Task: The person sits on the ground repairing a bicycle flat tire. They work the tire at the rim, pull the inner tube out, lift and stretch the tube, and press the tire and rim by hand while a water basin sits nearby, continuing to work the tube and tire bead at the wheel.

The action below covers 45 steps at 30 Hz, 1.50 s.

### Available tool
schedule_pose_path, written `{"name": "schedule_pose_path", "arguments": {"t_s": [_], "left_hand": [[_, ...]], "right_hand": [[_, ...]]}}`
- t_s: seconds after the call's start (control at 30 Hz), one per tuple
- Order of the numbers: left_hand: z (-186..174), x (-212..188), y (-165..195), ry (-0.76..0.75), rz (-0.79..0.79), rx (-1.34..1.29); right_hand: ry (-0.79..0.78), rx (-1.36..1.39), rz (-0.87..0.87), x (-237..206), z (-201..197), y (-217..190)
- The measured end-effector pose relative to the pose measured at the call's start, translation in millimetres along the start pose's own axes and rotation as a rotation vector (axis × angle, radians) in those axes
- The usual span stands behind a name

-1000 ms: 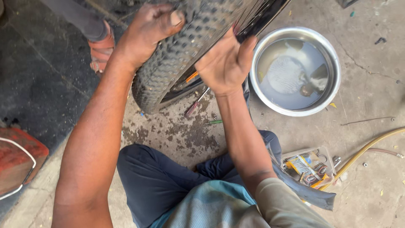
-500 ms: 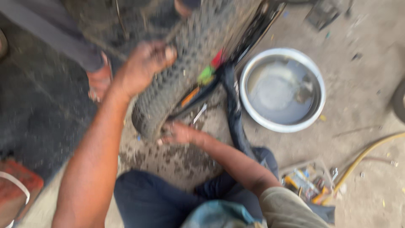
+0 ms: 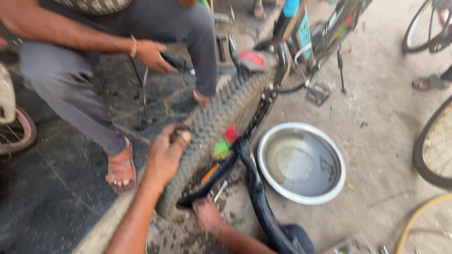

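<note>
The left hand [image 3: 165, 153] lies on top of a knobby black tyre [image 3: 212, 127], its palm on the tread and its fingers curled over the far side, gripping the rubber. The tyre runs slantwise from low centre up toward the upper right, where it meets the bicycle frame [image 3: 301, 33]. Its tread shows rows of small raised blocks, dusty grey. Along the rim side sit bright bits: a red patch [image 3: 230, 133], a green one [image 3: 221, 149] and an orange reflector [image 3: 210, 173]. A loose black tube [image 3: 256, 197] hangs from beside the rim and trails down toward the lower edge.

The right hand [image 3: 206, 212] is under the low end of the tyre, near the floor [image 3: 386, 141]; it looks loosely closed, but blur hides whether it pinches anything. A thin metal tool [image 3: 219, 190] lies just above it.

Right of the wheel, on the concrete floor, stands a round steel basin [image 3: 301, 162] holding water, close to the tube but not touching the tyre.

Another person sits across from the wheel in grey trousers [image 3: 61, 75], one sandal [image 3: 121, 169] beside the tyre, one hand [image 3: 153, 55] closed on a dark object. Further wheels show at the left edge [image 3: 16, 134] and the right edge [image 3: 433, 146]. A yellow hose [image 3: 419, 216] curves in the lower right corner.
</note>
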<state>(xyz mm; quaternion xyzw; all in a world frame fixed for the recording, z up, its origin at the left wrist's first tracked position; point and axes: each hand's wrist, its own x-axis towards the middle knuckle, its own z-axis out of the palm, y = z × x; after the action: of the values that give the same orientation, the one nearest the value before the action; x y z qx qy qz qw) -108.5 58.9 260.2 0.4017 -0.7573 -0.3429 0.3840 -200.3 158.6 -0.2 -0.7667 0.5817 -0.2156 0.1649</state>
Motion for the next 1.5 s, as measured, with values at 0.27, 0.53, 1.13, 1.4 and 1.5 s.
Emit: {"name": "schedule_pose_path", "arguments": {"t_s": [0.27, 0.53, 1.13, 1.4, 1.5], "left_hand": [[-5.7, -40.3, 9.6, 0.166, 0.302, 0.258], [22.5, -157.9, -159.2, 0.242, 0.053, -0.092], [22.2, -127.0, -117.1, 0.472, -0.377, -0.064], [-3.6, 14.2, 83.4, -0.014, 0.183, 0.59], [13.6, 7.2, 57.2, 0.191, 0.428, 0.651]], "right_hand": [[-0.499, -0.26, -0.076, 32.5, -11.3, 39.4], [-0.69, -0.396, 0.002, 62.6, -6.5, 64.7], [-0.2, 0.188, 0.109, 46.7, -12.7, 0.4], [0.702, 0.736, -0.125, 52.2, -98.8, -37.2], [0.376, 1.972, 0.035, 43.8, -73.4, -18.6]]}}
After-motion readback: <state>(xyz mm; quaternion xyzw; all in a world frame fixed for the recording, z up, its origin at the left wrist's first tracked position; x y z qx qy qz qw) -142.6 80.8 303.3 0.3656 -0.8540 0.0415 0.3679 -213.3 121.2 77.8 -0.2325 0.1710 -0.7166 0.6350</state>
